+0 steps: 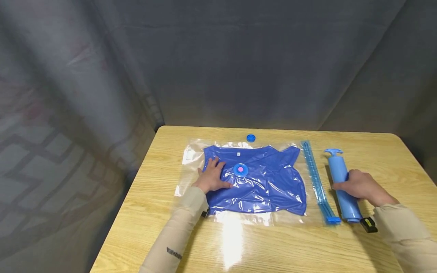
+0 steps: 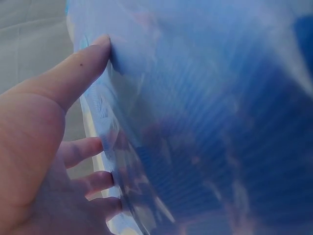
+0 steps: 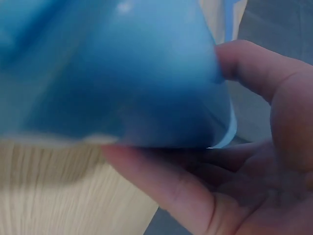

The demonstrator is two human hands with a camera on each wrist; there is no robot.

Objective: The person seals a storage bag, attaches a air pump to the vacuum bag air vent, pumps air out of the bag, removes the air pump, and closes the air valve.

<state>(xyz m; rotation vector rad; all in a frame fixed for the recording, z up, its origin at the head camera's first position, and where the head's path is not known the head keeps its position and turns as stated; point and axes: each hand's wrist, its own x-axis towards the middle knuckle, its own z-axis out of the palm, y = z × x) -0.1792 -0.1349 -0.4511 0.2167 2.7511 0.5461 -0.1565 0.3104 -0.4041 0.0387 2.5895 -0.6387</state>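
Note:
A clear vacuum storage bag (image 1: 286, 220) lies flat on the table with a folded blue garment (image 1: 259, 197) inside. The bag's round blue valve (image 1: 240, 170) has a pink centre and faces up. My left hand (image 1: 212, 177) rests on the bag left of the valve, fingers spread; the left wrist view shows its thumb (image 2: 80, 73) against the plastic. To the right of the bag, my right hand (image 1: 362, 185) grips the barrel of a blue hand pump (image 1: 338, 168), whose T-shaped handle (image 1: 334, 151) points to the far edge. In the right wrist view, thumb and fingers are around the barrel (image 3: 146, 78).
Beyond the bag's far edge lies a round blue valve cap (image 1: 250, 138). A blue zip strip runs down the bag's right side to a blue slider clip (image 1: 333, 220). Grey curtains (image 1: 239, 76) hang behind the wooden table (image 1: 164, 159) and to its left.

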